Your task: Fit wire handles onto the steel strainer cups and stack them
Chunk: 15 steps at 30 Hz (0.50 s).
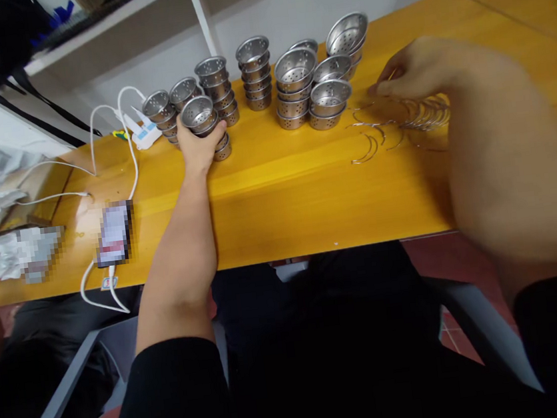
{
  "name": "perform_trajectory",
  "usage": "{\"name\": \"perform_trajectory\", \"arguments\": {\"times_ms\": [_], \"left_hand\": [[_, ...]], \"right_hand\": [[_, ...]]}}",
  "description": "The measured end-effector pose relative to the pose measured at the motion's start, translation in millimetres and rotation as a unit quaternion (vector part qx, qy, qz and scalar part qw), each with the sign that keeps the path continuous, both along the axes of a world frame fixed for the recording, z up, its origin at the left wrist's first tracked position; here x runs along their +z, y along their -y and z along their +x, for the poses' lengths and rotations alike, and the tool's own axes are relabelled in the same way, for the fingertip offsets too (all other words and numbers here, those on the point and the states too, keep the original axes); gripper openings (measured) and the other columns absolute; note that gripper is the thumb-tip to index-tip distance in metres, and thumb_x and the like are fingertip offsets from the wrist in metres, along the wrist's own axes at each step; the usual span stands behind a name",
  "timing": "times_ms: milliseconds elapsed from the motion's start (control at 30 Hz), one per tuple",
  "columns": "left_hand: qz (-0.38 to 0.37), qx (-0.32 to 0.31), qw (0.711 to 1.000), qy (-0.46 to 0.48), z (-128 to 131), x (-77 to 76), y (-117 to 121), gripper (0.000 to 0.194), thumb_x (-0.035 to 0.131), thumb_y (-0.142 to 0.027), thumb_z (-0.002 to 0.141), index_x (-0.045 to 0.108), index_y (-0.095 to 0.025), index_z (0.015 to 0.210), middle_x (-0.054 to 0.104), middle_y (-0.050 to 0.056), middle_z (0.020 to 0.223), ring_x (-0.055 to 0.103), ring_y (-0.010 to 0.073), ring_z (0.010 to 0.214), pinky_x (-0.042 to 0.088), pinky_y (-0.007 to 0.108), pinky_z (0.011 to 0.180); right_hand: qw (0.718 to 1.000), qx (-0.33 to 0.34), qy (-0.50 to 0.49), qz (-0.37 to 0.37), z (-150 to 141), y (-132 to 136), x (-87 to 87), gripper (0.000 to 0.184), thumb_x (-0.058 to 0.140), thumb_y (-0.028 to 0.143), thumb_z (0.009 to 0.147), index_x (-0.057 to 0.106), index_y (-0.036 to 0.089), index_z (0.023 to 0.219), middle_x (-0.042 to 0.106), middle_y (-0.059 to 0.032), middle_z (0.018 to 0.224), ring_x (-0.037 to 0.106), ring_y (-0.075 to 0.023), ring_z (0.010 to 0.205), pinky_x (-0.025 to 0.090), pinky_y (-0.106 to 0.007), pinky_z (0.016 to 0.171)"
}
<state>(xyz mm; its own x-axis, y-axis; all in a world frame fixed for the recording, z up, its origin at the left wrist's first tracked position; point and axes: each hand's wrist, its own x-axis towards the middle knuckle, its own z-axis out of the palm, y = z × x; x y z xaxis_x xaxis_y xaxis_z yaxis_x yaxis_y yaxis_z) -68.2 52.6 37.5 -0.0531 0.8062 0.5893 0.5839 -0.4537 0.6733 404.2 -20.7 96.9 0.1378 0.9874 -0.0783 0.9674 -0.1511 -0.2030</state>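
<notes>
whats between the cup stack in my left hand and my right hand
Other stacks of perforated metal cups stand on the yellow table between the held stack and the right hand, shown in the head view.

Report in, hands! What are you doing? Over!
Left hand around one cup stack. Right hand near curved wires, grip unclear. Other cup stacks close behind.

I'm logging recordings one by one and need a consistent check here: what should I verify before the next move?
1. Left hand around the front perforated metal cup stack: ok, thumb on its right side.
2. That stack resting on the table: cannot tell.
3. Right hand without anything between its fingers: cannot tell, motion-blurred.
4. Curved wire pieces all gathered together: not ok, several lie scattered leftward.
5. Smartphone apart from both hands: ok.
</notes>
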Motion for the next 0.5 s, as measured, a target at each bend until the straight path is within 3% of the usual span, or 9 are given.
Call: {"name": "perform_trajectory", "arguments": {"times_ms": [133, 300, 367, 500], "left_hand": [[-0.023, -0.007, 1.000, -0.001, 2.0, -3.4, -6.4, 0.120, 0.042, -0.132, 0.042, 0.050, -0.032, 0.107, 0.083, -0.004, 0.101, 0.069, 0.0116, 0.126, 0.054, 0.044, 0.125], [-0.021, -0.027, 0.998, 0.048, 7.0, -1.3, -2.4, 0.117, 0.055, -0.130, 0.040, 0.056, -0.034, 0.108, 0.082, -0.003, 0.100, 0.069, 0.0180, 0.129, 0.054, 0.048, 0.130], [-0.017, -0.036, 0.998, 0.049, 8.5, -0.3, -1.1, 0.115, 0.059, -0.128, 0.043, 0.058, -0.034, 0.110, 0.084, -0.001, 0.106, 0.069, 0.0197, 0.131, 0.053, 0.049, 0.132], [0.000, -0.057, 0.995, 0.086, 11.1, 0.5, 0.2, 0.117, 0.074, -0.121, 0.043, 0.058, -0.035, 0.120, 0.083, 0.000, 0.131, 0.070, 0.0204, 0.127, 0.056, 0.051, 0.132]], "right_hand": [[1.000, 0.012, 0.006, -0.012, -0.8, -5.3, -2.3, 0.038, 0.081, 0.049, 0.110, 0.084, 0.018, 0.131, 0.080, -0.0135, 0.117, 0.061, -0.0208, 0.081, 0.055, -0.041, 0.085], [0.997, 0.035, -0.004, -0.068, 2.0, -8.2, -0.4, 0.028, 0.099, 0.040, 0.094, 0.086, 0.018, 0.107, 0.078, -0.0067, 0.093, 0.068, -0.0245, 0.080, 0.061, -0.047, 0.094], [0.992, 0.066, -0.028, -0.099, 3.6, -9.6, -0.9, 0.028, 0.106, 0.035, 0.086, 0.087, 0.018, 0.097, 0.077, -0.0037, 0.085, 0.071, -0.0253, 0.080, 0.062, -0.052, 0.100], [0.984, 0.128, -0.045, -0.112, 7.8, -15.4, -10.9, 0.030, 0.108, 0.030, 0.078, 0.088, 0.019, 0.097, 0.078, 0.0002, 0.085, 0.073, -0.0249, 0.079, 0.063, -0.056, 0.102]]}}
